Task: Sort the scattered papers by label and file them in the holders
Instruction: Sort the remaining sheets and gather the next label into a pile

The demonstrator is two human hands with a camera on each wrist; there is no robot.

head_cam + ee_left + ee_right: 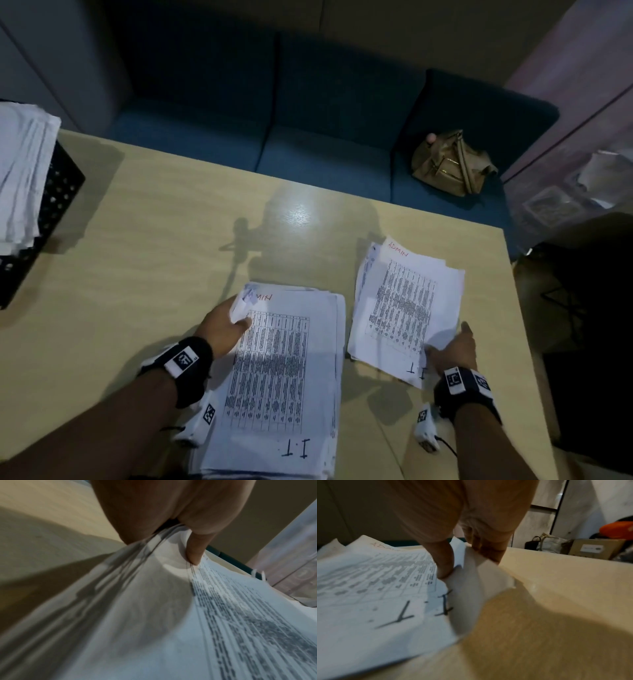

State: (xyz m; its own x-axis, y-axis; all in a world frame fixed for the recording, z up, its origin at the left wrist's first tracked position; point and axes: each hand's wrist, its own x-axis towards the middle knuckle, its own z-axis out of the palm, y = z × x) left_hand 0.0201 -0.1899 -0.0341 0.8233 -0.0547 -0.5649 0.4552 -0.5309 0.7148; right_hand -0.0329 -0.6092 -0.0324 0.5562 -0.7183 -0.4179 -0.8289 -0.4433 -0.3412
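Left hand (224, 327) fingers pinching near stack (284, 377) corner, right hand (454, 346) fingers clamped on far stack (407, 308) — both on table (154, 222)

Wooden table (164, 219) bears two paper stacks (284, 377) (407, 308), holder (51, 202).

A light wooden table (154, 212) stood in a dim room. A blue sofa (308, 137) sat on the far side, with a tan bag (452, 164) on its right seat.
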